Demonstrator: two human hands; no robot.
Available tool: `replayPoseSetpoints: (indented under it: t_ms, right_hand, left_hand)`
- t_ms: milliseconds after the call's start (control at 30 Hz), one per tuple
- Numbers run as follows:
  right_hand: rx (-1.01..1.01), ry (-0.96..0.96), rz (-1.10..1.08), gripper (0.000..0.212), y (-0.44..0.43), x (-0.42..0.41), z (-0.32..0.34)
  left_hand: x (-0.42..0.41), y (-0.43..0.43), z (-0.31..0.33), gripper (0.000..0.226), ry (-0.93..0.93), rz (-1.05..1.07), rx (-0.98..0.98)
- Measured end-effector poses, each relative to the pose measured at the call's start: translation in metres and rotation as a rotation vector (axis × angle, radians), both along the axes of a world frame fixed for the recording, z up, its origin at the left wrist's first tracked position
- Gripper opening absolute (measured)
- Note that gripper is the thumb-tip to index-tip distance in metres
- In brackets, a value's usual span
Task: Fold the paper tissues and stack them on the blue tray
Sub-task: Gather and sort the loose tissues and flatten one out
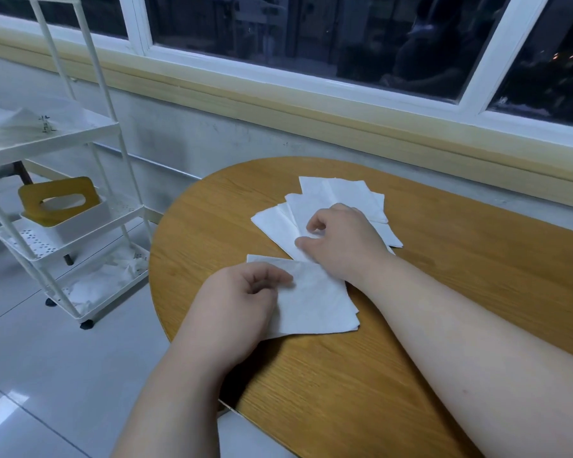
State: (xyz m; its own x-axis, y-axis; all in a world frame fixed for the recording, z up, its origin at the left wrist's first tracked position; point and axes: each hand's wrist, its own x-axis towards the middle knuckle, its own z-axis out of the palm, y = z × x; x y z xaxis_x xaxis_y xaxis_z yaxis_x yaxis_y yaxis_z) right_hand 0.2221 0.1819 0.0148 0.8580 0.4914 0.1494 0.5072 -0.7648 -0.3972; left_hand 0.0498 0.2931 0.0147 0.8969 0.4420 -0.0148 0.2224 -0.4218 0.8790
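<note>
Several white paper tissues (pixel 341 196) lie fanned out on the round wooden table (pixel 427 246). Nearer me lies a small pile of folded tissues (pixel 315 305). My left hand (pixel 235 309) rests on the left side of that pile, its thumb and curled fingers pinching the top sheet's edge. My right hand (pixel 341 242) lies on the fanned tissues with its fingers curled, pinching a tissue's edge. No blue tray is in view.
A white three-tier cart (pixel 80 200) stands on the tiled floor to the left, holding a white tissue box with a yellow lid (pixel 60 206) and crumpled paper on its bottom shelf. A window sill and wall run behind the table.
</note>
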Motion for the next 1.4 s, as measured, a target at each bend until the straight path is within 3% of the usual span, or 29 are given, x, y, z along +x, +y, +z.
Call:
replayPoseSetpoints:
  t_ms: [133,700,800,967,1033,1133,1233,1400]
  right_hand:
    - [-0.016,-0.035,0.02,0.007,0.007,0.0,-0.001]
    - [0.153,-0.003,0.035,0.015,-0.013,-0.009,0.015]
    - [0.306,-0.02,0.017,0.012,-0.033,-0.027,0.025]
    - [0.792,-0.02,-0.045,0.017,-0.074,-0.07,0.038]
    - [0.891,0.037,-0.111,0.018,-0.091,-0.077,0.032]
    - [0.853,0.205,-0.186,0.013,-0.105,-0.078,0.016]
    - [0.65,0.31,-0.206,0.035,-0.108,-0.079,0.003]
    - [0.502,0.232,-0.186,0.026,-0.114,-0.081,-0.002]
  left_hand:
    - [0.002,0.002,0.0,0.034,-0.007,-0.002,-0.018]
    - [0.001,-0.001,0.002,0.037,0.025,0.001,-0.022]
    - [0.001,-0.001,0.002,0.037,0.018,0.006,-0.033]
    - [0.001,0.001,0.002,0.038,-0.01,-0.001,-0.054]
    - [0.0,-0.001,0.0,0.037,-0.02,-0.015,-0.066]
    - [0.0,-0.006,0.001,0.035,-0.02,-0.039,-0.074]
    - [0.0,-0.01,0.001,0.034,-0.017,-0.055,-0.069]
    - [-0.001,-0.009,-0.004,0.033,-0.043,-0.065,-0.077]
